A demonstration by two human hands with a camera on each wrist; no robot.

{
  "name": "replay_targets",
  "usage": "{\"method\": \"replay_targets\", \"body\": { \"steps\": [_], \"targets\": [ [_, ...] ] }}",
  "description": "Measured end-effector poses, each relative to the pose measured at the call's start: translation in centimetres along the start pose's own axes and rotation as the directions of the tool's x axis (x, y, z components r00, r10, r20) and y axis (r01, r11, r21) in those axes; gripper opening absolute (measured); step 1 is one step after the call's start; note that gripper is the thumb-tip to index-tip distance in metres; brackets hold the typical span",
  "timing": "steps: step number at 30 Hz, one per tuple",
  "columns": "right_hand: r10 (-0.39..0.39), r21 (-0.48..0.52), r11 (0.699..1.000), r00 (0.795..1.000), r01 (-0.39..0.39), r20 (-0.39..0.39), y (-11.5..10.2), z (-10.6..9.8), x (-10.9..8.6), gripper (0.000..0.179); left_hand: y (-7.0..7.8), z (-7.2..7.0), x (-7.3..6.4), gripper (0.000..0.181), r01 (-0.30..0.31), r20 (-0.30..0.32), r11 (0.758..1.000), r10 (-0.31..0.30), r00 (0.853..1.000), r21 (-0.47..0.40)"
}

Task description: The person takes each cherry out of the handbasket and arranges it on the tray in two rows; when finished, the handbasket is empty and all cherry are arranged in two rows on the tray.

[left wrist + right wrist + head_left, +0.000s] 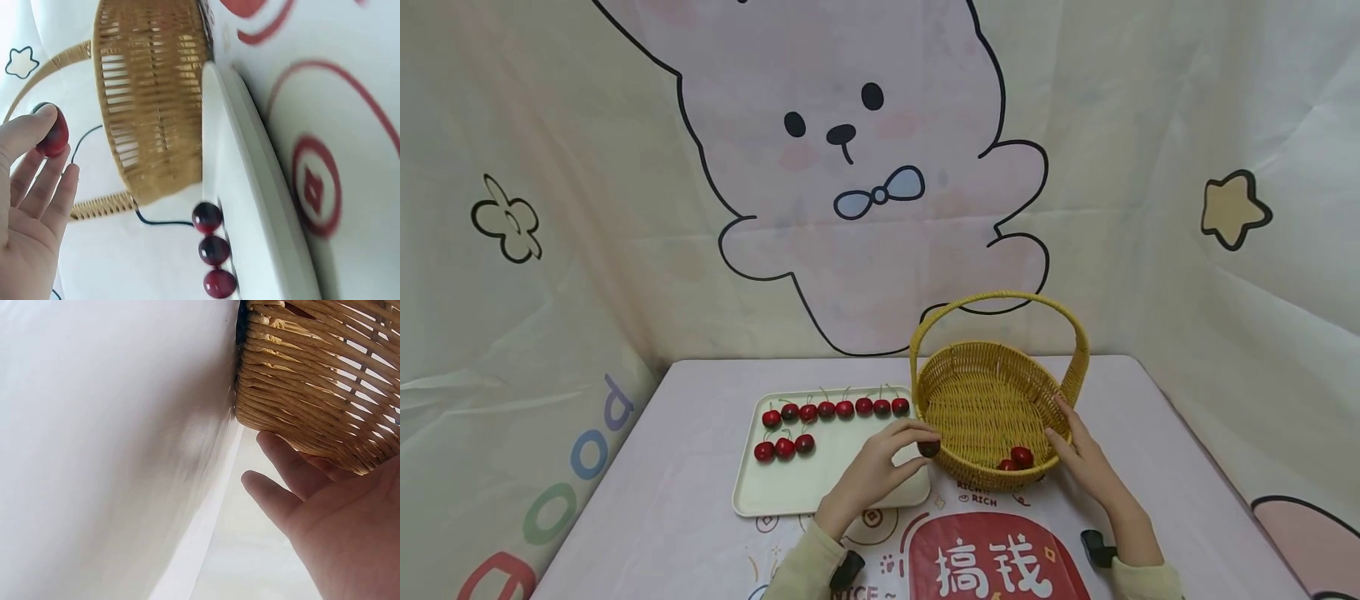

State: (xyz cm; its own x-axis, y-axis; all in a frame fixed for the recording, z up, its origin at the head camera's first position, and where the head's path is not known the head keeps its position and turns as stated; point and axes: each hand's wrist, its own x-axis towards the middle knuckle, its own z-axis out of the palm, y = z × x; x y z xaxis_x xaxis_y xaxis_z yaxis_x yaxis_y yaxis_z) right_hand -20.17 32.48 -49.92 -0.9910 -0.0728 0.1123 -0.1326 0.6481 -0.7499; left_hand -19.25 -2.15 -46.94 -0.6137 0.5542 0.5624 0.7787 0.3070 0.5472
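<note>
My left hand (pixel 880 467) pinches a dark red cherry (pixel 56 131) between thumb and fingertips, beside the left rim of the yellow wicker basket (pixel 992 396). Inside the basket, cherries (pixel 1021 456) lie low at the near side. At the basket's right side my right hand (pixel 1086 458) holds the rim, its thumb over the edge and its fingers along the outer weave (pixel 325 381). The cream tray (pixel 831 483) stands left of the basket, with several stemmed cherries (pixel 845 409) in a back row and three (pixel 785 448) in a shorter row before it.
A tall arched handle (pixel 1000 296) rises over the basket. The white tabletop (pixel 700 417) carries a red printed patch (pixel 992 554) near its front. Printed cloth (pixel 880 250) hangs behind and at both sides of the table.
</note>
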Motion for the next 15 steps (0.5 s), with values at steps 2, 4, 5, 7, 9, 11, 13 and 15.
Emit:
{"method": "replay_targets", "body": {
  "steps": [2, 4, 5, 7, 9, 11, 13, 15],
  "targets": [
    [0.0, 0.0, 1.0, 1.0, 0.0, 0.001, 0.0, 0.0, 0.0, 0.067, -0.5, -0.4, -0.4, 0.038, 0.011, -0.009, 1.0, -0.011, 1.0, 0.011],
    [-0.001, 0.003, 1.0, 1.0, 0.001, 0.001, 0.0, 0.0, 0.0, 0.067, -0.9, -0.8, -0.9, 0.036, 0.022, -0.02, 0.999, -0.022, 1.0, 0.027],
    [0.0, 0.002, 1.0, 1.0, 0.0, 0.001, 0.0, 0.0, 0.0, 0.067, -1.2, -0.9, -1.2, 0.036, 0.03, -0.027, 0.999, -0.029, 0.999, 0.038],
    [0.002, 0.004, 1.0, 1.0, -0.002, 0.002, 0.0, 0.0, 0.0, 0.067, -1.7, -1.3, -1.6, 0.037, 0.041, -0.044, 0.998, -0.038, 0.998, 0.057],
    [0.005, 0.004, 1.0, 1.0, -0.005, 0.001, 0.0, 0.0, 0.0, 0.067, -2.2, -1.6, -2.1, 0.039, 0.051, -0.059, 0.996, -0.046, 0.997, 0.074],
    [0.005, 0.003, 1.0, 1.0, -0.005, 0.0, 0.0, 0.0, 0.0, 0.067, -2.6, -1.9, -2.4, 0.041, 0.067, -0.073, 0.995, -0.061, 0.995, 0.076],
    [0.002, 0.002, 1.0, 1.0, -0.002, -0.002, 0.1, 0.1, 0.0, 0.067, -3.1, -2.3, -2.7, 0.041, 0.076, -0.085, 0.994, -0.07, 0.994, 0.075],
    [0.0, 0.0, 1.0, 1.0, 0.0, -0.003, 0.1, 0.0, 0.0, 0.067, -3.4, -2.7, -3.0, 0.041, 0.093, -0.096, 0.992, -0.085, 0.992, 0.083]
  ]
}}
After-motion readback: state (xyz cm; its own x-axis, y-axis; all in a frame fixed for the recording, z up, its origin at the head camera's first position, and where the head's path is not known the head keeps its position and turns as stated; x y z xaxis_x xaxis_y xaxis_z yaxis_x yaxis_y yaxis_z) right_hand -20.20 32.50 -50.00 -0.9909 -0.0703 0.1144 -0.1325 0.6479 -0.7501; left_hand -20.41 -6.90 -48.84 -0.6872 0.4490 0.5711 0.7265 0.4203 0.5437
